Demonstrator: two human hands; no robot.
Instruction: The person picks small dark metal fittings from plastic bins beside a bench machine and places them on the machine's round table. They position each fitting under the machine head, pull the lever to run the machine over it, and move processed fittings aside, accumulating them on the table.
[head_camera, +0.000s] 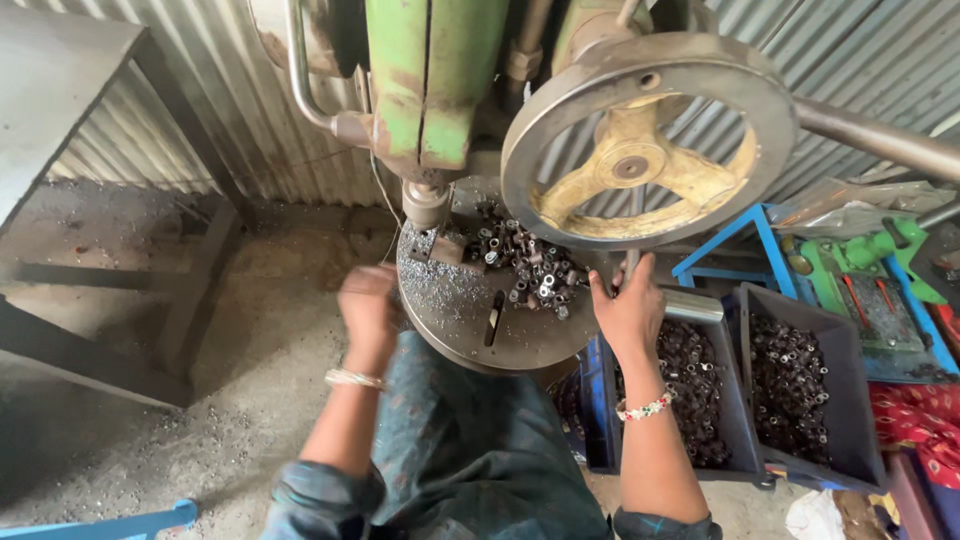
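The left hand (368, 305) hovers blurred at the near-left edge of the round drill table (455, 315); its grip cannot be told. The right hand (630, 312) closes on a handwheel (645, 140) spoke (628, 268). Metal bushings (525, 262) lie heaped on the table's far right.

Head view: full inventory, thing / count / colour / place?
Drill press: one, green, top centre.
Handwheel: one, grey rim, yellow spokes, upper right.
Round table: one, grey metal, centre, under the spindle.
Small metal sleeves: a heap, dark, on the round table.
Bins: two, dark, right, full of similar sleeves.
Bench: one, grey, upper left.
Left hand: blurred, at the table's left edge.
Right hand: gripping a lever below the handwheel.
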